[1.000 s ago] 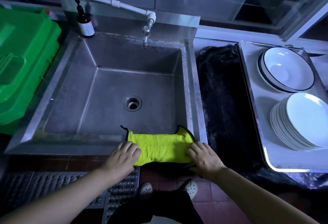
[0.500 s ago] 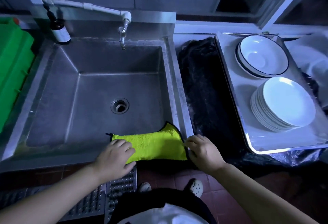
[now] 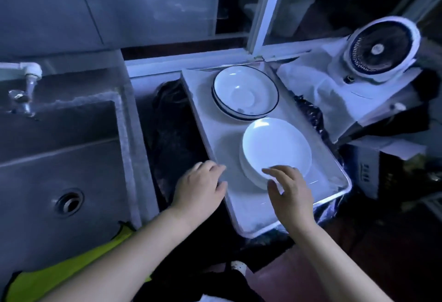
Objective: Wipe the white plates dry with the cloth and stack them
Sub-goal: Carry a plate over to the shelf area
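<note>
In the head view, the right hand (image 3: 290,191) was loose and empty, its fingers spread over the near rim of the stack of white plates (image 3: 275,148). Blur hid whether the fingertips touched the top plate. The left hand (image 3: 201,187) held nothing either, its fingers loosely bent, hovering at the tray (image 3: 344,188) edge just to the left of the stack.

The stack sat in the tray directly ahead of the right hand, and dark-rimmed dishes (image 3: 246,91) lay farther beyond it. The cloth (image 3: 47,277) lay well behind the left hand, under the forearm at the sink (image 3: 59,158) edge, and neither hand held it.

The plates looked glazed, rigid and breakable, and if wet they would probably be slick. One plate should be light, while the whole stack would be heavy. The safest hold seemed to be the top plate's near rim, with the thumb above and the fingers slid beneath, lifting it straight off so the plates below were not dragged.
</note>
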{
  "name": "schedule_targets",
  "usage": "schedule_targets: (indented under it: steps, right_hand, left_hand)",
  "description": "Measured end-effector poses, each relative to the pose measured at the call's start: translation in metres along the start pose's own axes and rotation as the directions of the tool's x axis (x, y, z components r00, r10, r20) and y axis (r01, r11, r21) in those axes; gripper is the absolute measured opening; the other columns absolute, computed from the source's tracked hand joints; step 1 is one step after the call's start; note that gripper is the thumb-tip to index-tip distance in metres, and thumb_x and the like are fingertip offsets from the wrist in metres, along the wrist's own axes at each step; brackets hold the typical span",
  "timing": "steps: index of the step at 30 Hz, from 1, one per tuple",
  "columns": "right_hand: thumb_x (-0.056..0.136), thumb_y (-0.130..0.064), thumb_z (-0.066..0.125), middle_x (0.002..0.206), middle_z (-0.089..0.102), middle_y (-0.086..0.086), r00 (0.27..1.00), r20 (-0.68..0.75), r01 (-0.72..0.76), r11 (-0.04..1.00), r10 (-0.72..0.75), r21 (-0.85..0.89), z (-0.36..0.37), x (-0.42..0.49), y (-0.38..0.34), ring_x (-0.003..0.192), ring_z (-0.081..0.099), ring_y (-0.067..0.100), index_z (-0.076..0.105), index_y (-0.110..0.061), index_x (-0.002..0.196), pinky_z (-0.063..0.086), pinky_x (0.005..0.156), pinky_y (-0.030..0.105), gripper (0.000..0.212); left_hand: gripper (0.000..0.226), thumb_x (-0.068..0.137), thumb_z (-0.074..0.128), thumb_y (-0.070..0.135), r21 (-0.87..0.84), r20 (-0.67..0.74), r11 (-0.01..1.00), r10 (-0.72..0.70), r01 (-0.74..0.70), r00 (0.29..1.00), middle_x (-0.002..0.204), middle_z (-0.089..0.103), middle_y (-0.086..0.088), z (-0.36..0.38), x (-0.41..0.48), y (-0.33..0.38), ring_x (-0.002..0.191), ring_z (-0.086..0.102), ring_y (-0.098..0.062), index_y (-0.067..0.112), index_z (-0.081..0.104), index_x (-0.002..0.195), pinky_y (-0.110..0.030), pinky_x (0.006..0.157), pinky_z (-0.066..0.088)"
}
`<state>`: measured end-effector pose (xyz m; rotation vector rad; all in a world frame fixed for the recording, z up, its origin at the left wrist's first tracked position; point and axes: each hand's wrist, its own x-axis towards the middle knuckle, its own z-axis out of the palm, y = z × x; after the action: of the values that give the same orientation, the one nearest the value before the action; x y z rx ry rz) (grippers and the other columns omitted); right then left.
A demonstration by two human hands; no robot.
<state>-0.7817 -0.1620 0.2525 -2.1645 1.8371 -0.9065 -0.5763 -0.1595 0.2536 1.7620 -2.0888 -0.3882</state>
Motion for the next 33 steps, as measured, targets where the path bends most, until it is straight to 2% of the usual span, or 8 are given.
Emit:
schedule_targets:
  steps: [2,5,10,12,16,21,28,33]
  right_hand:
    - [0.082,0.004,0.065,0.105,0.064,-0.003,0.992,-0.032,-0.120,0.991,0.122,0.059,-0.012,0.020,0.040,0.093,0.058,0.020,0.072,-0.018,0.104,0.043,0.068,0.018,0.031]
    - [0.086,0.000,0.059,0.113,0.057,-0.001,0.951,0.020,-0.307,0.943,0.307,0.126,-0.020,0.051,0.096,0.102,0.053,0.020,0.065,-0.015,0.116,0.048,0.083,0.036,0.034]
    - [0.092,-0.026,0.058,0.123,0.049,0.005,0.810,0.263,-0.568,0.813,0.524,0.129,-0.015,0.094,0.152,0.108,0.052,0.023,0.050,-0.009,0.134,0.044,0.094,0.042,0.046]
    - [0.090,-0.039,0.057,0.113,0.055,0.004,0.747,0.383,-0.633,0.758,0.543,0.160,-0.011,0.106,0.163,0.096,0.054,0.020,0.059,-0.012,0.121,0.044,0.084,0.037,0.041]
    - [0.088,-0.047,0.054,0.072,0.047,0.001,0.707,0.503,-0.629,0.767,0.497,0.126,-0.004,0.119,0.179,0.065,0.042,0.020,0.044,-0.015,0.065,0.030,0.057,0.031,0.041]
    - [0.089,-0.042,0.056,0.069,0.042,0.005,0.708,0.516,-0.619,0.776,0.483,0.124,-0.001,0.126,0.185,0.059,0.034,0.019,0.042,-0.011,0.063,0.024,0.055,0.030,0.043]
    - [0.083,-0.043,0.064,0.062,0.036,-0.003,0.730,0.437,-0.609,0.790,0.525,0.067,-0.004,0.127,0.176,0.049,0.030,0.013,0.034,-0.016,0.055,0.019,0.046,0.026,0.048]
    - [0.078,-0.033,0.069,0.045,0.023,-0.008,0.729,0.433,-0.643,0.748,0.531,0.165,-0.003,0.128,0.174,0.044,0.019,0.009,0.029,-0.018,0.051,0.015,0.047,0.026,0.050]
  left_hand:
    - [0.045,0.092,0.054,0.038,-0.063,0.055,0.990,-0.122,0.125,0.991,0.130,0.055,0.005,0.023,0.033,0.021,0.120,0.049,-0.018,0.022,0.053,0.135,-0.030,0.092,0.042]
    - [0.055,0.093,0.051,0.042,-0.134,0.142,0.932,-0.319,0.337,0.937,0.139,0.046,-0.003,0.047,0.076,0.044,0.128,0.043,-0.024,0.017,0.042,0.141,-0.034,0.098,0.039]
    - [0.044,0.089,0.051,0.048,-0.195,0.234,0.775,-0.559,0.602,0.795,0.121,0.046,-0.005,0.077,0.114,0.060,0.108,0.049,-0.026,0.011,0.052,0.113,-0.039,0.086,0.046]
    - [0.046,0.088,0.053,0.048,-0.224,0.255,0.709,-0.619,0.669,0.742,0.114,0.049,-0.006,0.087,0.120,0.064,0.102,0.052,-0.027,0.007,0.055,0.108,-0.041,0.087,0.048]
    - [0.043,0.079,0.052,0.051,-0.314,0.312,0.602,-0.665,0.734,0.679,0.104,0.063,-0.004,0.092,0.127,0.066,0.091,0.061,-0.024,0.012,0.063,0.096,-0.041,0.081,0.053]
    - [0.051,0.064,0.051,0.056,-0.396,0.296,0.523,-0.705,0.755,0.644,0.087,0.069,0.001,0.089,0.131,0.070,0.081,0.065,-0.020,0.013,0.065,0.086,-0.040,0.075,0.056]
    - [0.041,0.077,0.054,0.052,-0.328,0.278,0.588,-0.688,0.740,0.670,0.083,0.069,0.000,0.094,0.136,0.064,0.081,0.065,-0.024,0.014,0.066,0.083,-0.039,0.075,0.056]
    - [0.051,0.059,0.055,0.057,-0.457,0.380,0.435,-0.693,0.775,0.613,0.079,0.073,0.001,0.091,0.142,0.065,0.080,0.069,-0.023,0.014,0.069,0.081,-0.041,0.079,0.057]
